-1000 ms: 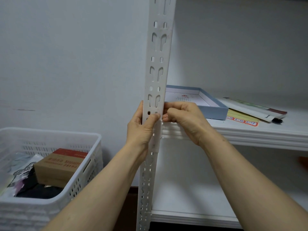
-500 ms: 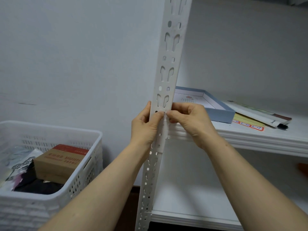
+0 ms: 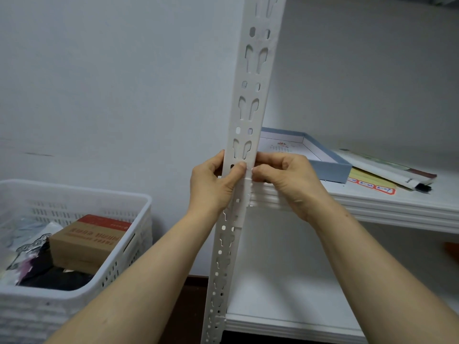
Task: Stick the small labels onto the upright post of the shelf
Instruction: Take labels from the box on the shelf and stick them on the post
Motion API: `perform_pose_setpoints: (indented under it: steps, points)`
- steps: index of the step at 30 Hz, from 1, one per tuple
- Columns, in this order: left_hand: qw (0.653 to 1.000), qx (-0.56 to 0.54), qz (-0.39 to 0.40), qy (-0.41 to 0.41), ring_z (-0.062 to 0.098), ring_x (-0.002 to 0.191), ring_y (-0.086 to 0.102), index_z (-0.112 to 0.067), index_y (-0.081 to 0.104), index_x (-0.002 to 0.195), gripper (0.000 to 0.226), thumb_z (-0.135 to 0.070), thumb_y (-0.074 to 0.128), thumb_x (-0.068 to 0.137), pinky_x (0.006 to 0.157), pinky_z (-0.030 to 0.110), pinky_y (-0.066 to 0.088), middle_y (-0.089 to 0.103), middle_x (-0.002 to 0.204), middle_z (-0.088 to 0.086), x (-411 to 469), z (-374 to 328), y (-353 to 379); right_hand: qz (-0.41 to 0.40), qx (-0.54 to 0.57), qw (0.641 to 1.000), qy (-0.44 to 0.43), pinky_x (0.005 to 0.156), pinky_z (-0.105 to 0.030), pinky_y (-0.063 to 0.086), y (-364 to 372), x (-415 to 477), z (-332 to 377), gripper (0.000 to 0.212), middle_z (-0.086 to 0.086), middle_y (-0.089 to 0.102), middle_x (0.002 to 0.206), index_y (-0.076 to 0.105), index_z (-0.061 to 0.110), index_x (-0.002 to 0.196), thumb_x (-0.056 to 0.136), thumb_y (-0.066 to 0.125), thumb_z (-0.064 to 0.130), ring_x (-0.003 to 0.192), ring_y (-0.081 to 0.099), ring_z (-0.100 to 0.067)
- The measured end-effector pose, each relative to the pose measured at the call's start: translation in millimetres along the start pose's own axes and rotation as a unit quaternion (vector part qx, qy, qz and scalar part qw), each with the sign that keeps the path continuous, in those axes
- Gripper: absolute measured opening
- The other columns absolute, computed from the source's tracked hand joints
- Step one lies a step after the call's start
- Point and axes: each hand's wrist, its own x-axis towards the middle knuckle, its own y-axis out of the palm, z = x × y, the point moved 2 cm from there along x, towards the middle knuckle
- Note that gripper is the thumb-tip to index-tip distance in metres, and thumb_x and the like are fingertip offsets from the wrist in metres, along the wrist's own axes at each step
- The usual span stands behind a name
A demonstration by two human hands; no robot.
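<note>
Teamwork: left hand (image 3: 211,187) grips the post (image 3: 253,95) to keep it still; right hand (image 3: 285,180) pinches what seems a label (image 3: 244,194) against it.

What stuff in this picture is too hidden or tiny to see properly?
In the head view:
Small white label: fingertips of the left hand and right hand cover it.
White slotted metal post: top cut off by the upper edge.
Red-bordered stickers on the yellow sheet: writing too small.
Brown cardboard box in the white plastic basket: print blurred.

A cardboard box (image 3: 87,242) lies in the white basket (image 3: 74,188) — a blue tray (image 3: 330,170) farther right.
</note>
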Motion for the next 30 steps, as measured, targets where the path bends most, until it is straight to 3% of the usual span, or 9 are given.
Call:
perform_pose_setpoints:
  steps: [8, 14, 20, 25, 30]
  points:
    - [1.0, -0.001, 0.018, -0.005, 0.004, 0.073, 0.066, -0.035, 0.067, 0.078, 0.022, -0.014, 0.068, 0.086, 0.071, 0.016, 0.054, 0.071, 0.074, -0.013, 2.4, -2.7, 0.3, 0.01, 0.011, 1.0, -0.002, 0.089, -0.024, 0.053, 0.1, -0.1, -0.4, 0.032, 0.0, 0.075, 0.093, 0.073, 0.016, 0.1, 0.081, 0.056, -0.004, 0.096, 0.069, -0.019]
    - [1.0, -0.003, 0.016, -0.015, 0.001, 0.071, 0.067, -0.034, 0.069, 0.079, 0.019, -0.016, 0.069, 0.085, 0.07, 0.016, 0.054, 0.072, 0.074, -0.013, 2.8, -4.2, 1.5, 0.008, 0.013, 1.0, -0.002, 0.087, -0.021, 0.053, -0.7, 0.1, -0.8, 0.033, 0.0, 0.075, 0.093, 0.072, 0.016, 0.1, 0.081, 0.056, -0.005, 0.094, 0.069, -0.016]
    - [0.999, -0.034, 0.015, -0.029, -0.007, 0.062, 0.063, -0.029, 0.068, 0.081, 0.021, -0.008, 0.065, 0.086, 0.058, 0.008, 0.047, 0.069, 0.072, -0.014, -0.4, -7.3, 3.8, 0.012, 0.021, 1.0, -0.005, 0.079, -0.016, 0.053, -0.8, -0.3, 0.7, 0.031, -0.004, 0.075, 0.092, 0.073, 0.012, 0.098, 0.08, 0.054, -0.006, 0.084, 0.069, -0.011]
    - [0.997, -0.065, 0.012, -0.046, -0.007, 0.06, 0.062, -0.028, 0.069, 0.082, 0.025, -0.004, 0.062, 0.086, 0.056, 0.007, 0.046, 0.069, 0.064, -0.017, -3.8, -7.3, 5.6, 0.015, 0.017, 1.0, -0.003, 0.082, -0.018, 0.054, -1.1, 0.5, 0.6, 0.031, -0.005, 0.075, 0.092, 0.073, 0.012, 0.097, 0.08, 0.054, -0.005, 0.084, 0.069, -0.013]
    - [0.992, -0.094, -0.018, -0.079, 0.003, 0.063, 0.065, -0.022, 0.071, 0.085, 0.011, -0.012, 0.067, 0.085, 0.058, 0.013, 0.052, 0.071, 0.07, -0.01, -3.9, -7.0, 12.3, 0.013, 0.016, 1.0, -0.001, 0.086, -0.021, 0.054, -1.7, -0.6, 1.3, 0.032, -0.004, 0.075, 0.093, 0.073, 0.014, 0.097, 0.08, 0.054, -0.005, 0.087, 0.068, -0.016]
